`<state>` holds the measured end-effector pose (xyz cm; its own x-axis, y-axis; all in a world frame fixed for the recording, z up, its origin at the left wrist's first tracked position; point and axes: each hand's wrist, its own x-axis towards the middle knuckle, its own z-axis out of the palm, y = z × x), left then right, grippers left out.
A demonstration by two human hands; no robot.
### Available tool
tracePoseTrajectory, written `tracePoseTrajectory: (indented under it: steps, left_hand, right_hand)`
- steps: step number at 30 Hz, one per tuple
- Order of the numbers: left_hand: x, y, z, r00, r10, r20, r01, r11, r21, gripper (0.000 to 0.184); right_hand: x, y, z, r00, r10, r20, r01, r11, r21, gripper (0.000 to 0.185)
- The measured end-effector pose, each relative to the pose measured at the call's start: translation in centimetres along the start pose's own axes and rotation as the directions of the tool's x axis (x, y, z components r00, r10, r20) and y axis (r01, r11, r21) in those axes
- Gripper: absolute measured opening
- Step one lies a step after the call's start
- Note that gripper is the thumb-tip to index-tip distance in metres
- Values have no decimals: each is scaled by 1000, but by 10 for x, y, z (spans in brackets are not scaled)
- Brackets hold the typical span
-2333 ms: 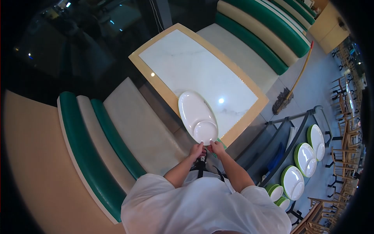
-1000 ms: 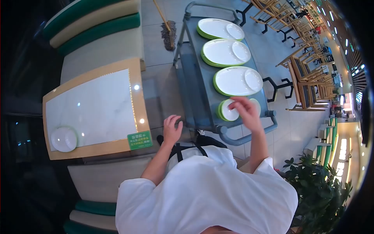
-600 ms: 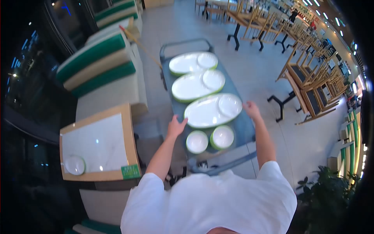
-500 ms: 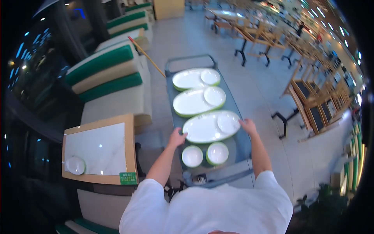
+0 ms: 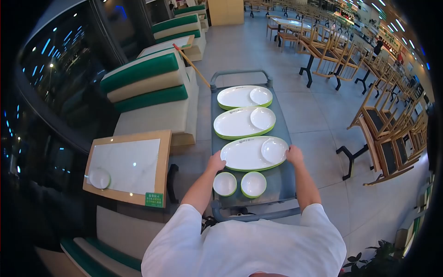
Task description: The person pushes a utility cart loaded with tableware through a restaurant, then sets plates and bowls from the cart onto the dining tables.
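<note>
My left hand (image 5: 216,162) grips the left end of the nearest white oval platter (image 5: 242,153), which has a green rim. At the platter's right end, my right hand (image 5: 294,155) is closed on its edge; the fingertips are partly hidden. A small round white dish (image 5: 274,151) sits on this platter's right side. Beyond it are a middle oval platter (image 5: 233,122) and a far oval platter (image 5: 234,96), each with a round dish on the right. Two white bowls with green outsides, a left bowl (image 5: 224,183) and a right bowl (image 5: 254,184), stand nearer my body.
Everything rests on a grey cart (image 5: 277,187) with handles at both ends. To the left is a table (image 5: 129,164) bearing a bowl (image 5: 99,178), beside bench seats (image 5: 152,122). A wooden pole (image 5: 196,69) leans near the cart. Chairs (image 5: 383,124) are stacked on tables at right.
The view has shifted, so the scene sits slightly further right. My hands have closed in on the nearest platter's two ends, the right one moving onto its edge.
</note>
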<state>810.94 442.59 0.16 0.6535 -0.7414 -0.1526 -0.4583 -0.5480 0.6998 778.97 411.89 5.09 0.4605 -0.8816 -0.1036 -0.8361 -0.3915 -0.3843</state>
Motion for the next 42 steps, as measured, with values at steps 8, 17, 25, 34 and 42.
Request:
tracePoseTrajectory:
  steps: [8, 17, 25, 34, 42]
  left_hand:
    - [-36, 8, -35, 992, -109, -58, 68, 877, -475, 63]
    - [-98, 0, -137, 930, -256, -264, -282, -38, -959, 59]
    - [-167, -111, -182, 981, -194, 24, -1, -130, -992, 82]
    - [-238, -278, -272, 648, -754, -107, -256, -84, -963, 109]
    - [-290, -459, -343, 371, -894, -251, -350, 115, -930, 98]
  right_hand:
    - [-19, -54, -65, 966, -100, -238, 151, 967, 206, 28]
    - [-86, -220, -105, 998, -59, -32, 47, 285, 957, 28]
    - [-179, -439, 60, 967, -206, 148, -69, 344, 936, 32]
    - [-338, -586, 264, 896, -266, 356, -220, 431, 875, 29]
    - [-403, -610, 342, 554, -540, 634, -73, 727, 682, 32]
